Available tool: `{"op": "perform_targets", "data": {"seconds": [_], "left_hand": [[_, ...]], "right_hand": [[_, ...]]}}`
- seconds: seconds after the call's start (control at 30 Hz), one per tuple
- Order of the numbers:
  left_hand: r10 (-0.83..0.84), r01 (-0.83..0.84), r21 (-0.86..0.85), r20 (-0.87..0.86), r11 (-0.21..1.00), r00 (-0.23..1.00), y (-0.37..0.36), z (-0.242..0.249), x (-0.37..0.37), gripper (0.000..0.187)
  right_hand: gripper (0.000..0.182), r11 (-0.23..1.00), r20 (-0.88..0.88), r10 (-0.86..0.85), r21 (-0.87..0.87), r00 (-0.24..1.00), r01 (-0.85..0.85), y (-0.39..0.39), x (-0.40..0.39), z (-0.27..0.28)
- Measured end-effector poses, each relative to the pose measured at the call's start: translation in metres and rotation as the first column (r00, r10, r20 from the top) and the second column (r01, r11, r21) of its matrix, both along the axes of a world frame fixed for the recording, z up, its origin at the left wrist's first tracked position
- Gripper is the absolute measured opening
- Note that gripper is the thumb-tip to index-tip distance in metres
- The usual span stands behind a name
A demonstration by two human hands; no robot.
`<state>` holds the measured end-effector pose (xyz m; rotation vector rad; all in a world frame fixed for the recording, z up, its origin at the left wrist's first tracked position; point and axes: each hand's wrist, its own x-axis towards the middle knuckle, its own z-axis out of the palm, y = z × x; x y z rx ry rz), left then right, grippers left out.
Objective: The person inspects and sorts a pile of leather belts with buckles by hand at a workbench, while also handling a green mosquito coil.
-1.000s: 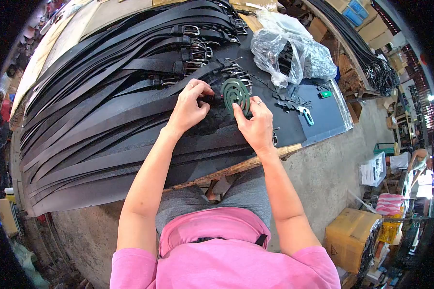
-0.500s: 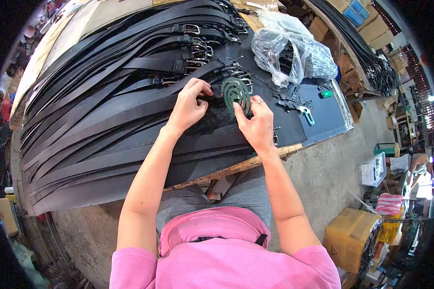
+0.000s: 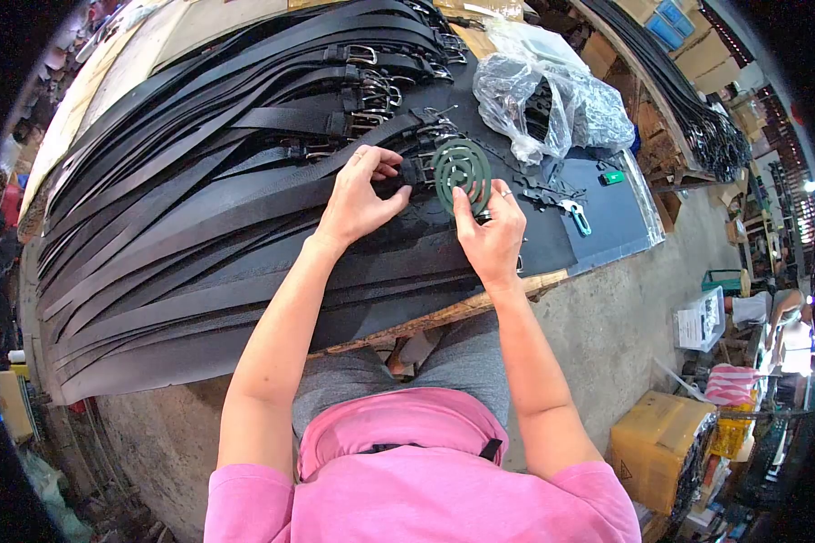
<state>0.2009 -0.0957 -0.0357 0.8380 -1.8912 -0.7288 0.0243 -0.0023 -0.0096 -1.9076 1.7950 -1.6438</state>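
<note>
My right hand (image 3: 493, 239) pinches a flat, dark-green spiral coil (image 3: 463, 166) — left of it, my left hand (image 3: 357, 203), thumb and fingers apart.

Belts (image 3: 217, 204) lie across the worktop (image 3: 618, 217), from left to upper centre of the frame. Near the centre, a coil (image 3: 474, 161) is in the right hand (image 3: 492, 233), right of the left hand (image 3: 358, 204). Upper right, a bag (image 3: 598, 116) lies behind a tool (image 3: 578, 218).
</note>
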Motion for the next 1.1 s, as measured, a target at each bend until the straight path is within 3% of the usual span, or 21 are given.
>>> {"op": "perform_targets", "data": {"seconds": [0.17,0.33,0.43,0.57,0.6,1.1], "left_hand": [[0.072,-0.072,0.001,0.059,0.997,0.996,-0.002,0.003,-0.009,0.043],[0.205,-0.205,-0.043,0.007,0.978,0.979,-0.002,-0.004,-0.021,0.011],[0.239,-0.243,-0.069,-0.058,0.968,0.969,-0.004,-0.007,-0.014,0.008],[0.308,-0.306,0.038,-0.045,0.951,0.95,0.002,-0.005,0.001,0.009],[0.269,-0.25,0.146,-0.131,0.957,0.954,0.001,-0.007,0.001,0.011],[0.253,-0.234,0.148,-0.121,0.961,0.96,-0.002,-0.015,0.004,0.012]], "right_hand": [[0.006,1.0,-0.008,-0.01,-0.006,1.0,0.01,0.0,-0.001,0.005],[0.005,1.0,-0.017,-0.007,-0.015,1.0,0.007,-0.004,0.002,0.016],[0.005,0.999,-0.043,0.0,-0.046,0.999,-0.002,-0.009,0.008,0.022],[0.006,0.997,-0.045,0.07,-0.028,0.996,-0.071,-0.019,0.021,0.019],[0.006,0.997,-0.063,0.082,-0.006,0.995,-0.082,-0.021,0.023,0.016],[0.007,0.998,-0.205,0.06,0.041,0.977,-0.053,-0.028,0.033,-0.001]]}}
